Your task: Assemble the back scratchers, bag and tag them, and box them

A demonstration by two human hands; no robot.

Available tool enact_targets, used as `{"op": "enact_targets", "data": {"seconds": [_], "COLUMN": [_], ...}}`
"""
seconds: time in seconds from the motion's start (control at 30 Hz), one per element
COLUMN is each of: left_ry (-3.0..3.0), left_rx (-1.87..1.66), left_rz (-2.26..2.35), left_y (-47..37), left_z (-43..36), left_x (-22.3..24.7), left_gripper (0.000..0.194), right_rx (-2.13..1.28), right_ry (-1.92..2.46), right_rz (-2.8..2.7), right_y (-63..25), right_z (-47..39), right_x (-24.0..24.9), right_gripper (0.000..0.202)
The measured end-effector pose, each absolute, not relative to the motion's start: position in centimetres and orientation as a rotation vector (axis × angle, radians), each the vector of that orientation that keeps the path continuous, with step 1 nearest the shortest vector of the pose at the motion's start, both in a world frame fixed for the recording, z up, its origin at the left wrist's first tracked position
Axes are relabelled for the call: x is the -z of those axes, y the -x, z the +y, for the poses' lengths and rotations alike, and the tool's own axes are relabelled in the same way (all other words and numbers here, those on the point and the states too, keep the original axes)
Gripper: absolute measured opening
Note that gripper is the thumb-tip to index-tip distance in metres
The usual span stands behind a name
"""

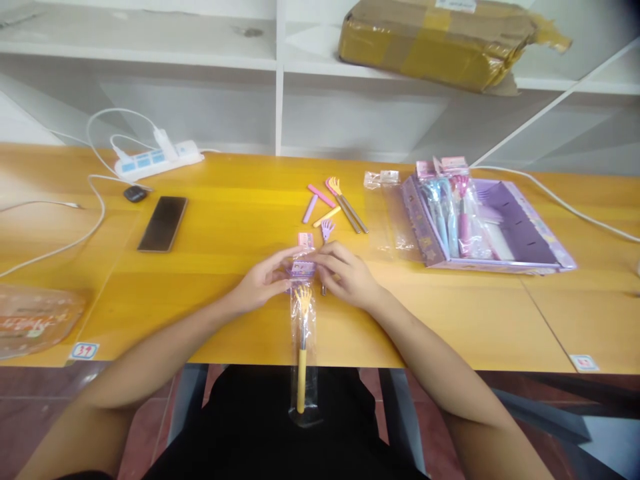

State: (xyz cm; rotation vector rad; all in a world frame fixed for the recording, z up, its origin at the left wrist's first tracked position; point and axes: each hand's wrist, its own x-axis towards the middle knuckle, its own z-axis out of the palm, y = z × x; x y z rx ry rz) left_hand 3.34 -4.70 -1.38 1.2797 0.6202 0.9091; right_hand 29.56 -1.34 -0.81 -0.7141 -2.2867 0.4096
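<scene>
A yellow back scratcher (302, 377) lies inside a clear plastic bag (313, 333) that hangs over the table's front edge. My left hand (261, 281) is closed on the left side of the bag's printed purple-and-pink top (303, 269). From the other side, my right hand (350, 275) pinches the same top, its fingertips partly hidden. Partly covered by my right hand, a purple back scratcher (327, 230) with a metal rod lies on the table. Beyond it are pink and yellow scratcher heads on metal rods (353, 212), plus a pink tube (321, 195), a purple tube (309, 209) and a yellow tube (327, 217).
At right, a purple display box (537, 230) holds several bagged scratchers (450, 220), with flat clear bags (387, 220) beside it. On the left are a phone (163, 224), power strip (160, 160) and clear plastic item (37, 320). A taped carton (435, 43) sits on the shelf.
</scene>
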Motion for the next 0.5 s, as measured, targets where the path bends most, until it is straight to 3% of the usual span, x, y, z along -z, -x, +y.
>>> {"op": "enact_targets", "data": {"seconds": [0.5], "left_ry": [-1.324], "left_rx": [-0.884], "left_rz": [0.640], "left_y": [-3.26], "left_z": [-4.83], "left_x": [0.75], "left_gripper": [0.064], "right_rx": [-0.498], "right_ry": [0.679], "right_rz": [-2.313], "right_y": [-29.21], "right_z": [-1.48], "right_x": [1.09], "right_gripper": [0.048]}}
